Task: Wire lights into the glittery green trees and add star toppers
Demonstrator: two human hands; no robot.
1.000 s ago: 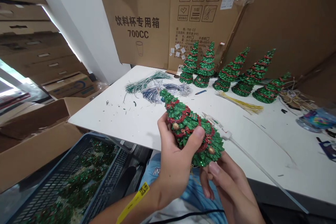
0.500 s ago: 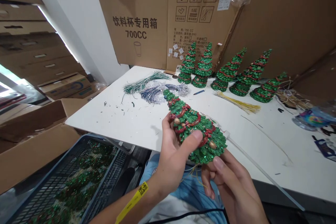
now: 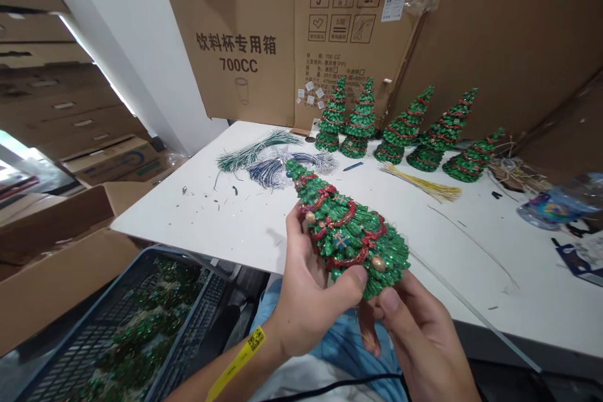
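Left hand (image 3: 308, 295) wraps the side of the decorated tree (image 3: 346, 217); right hand (image 3: 421, 323), partly curled, touches its base, any grip underneath hidden. From that nearer base, its long axis slants away leftward, tip above the worktop (image 3: 245, 226).

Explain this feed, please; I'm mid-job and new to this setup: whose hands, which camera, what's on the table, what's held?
There is no machine here: these are a person's bare hands, seen by one camera worn on the head, looking forward and down. The left hand grips a decorated green tree; the right hand touches its base. On the white table lie yellow strands, green strands and a plastic bottle, with a row of similar trees at the back.
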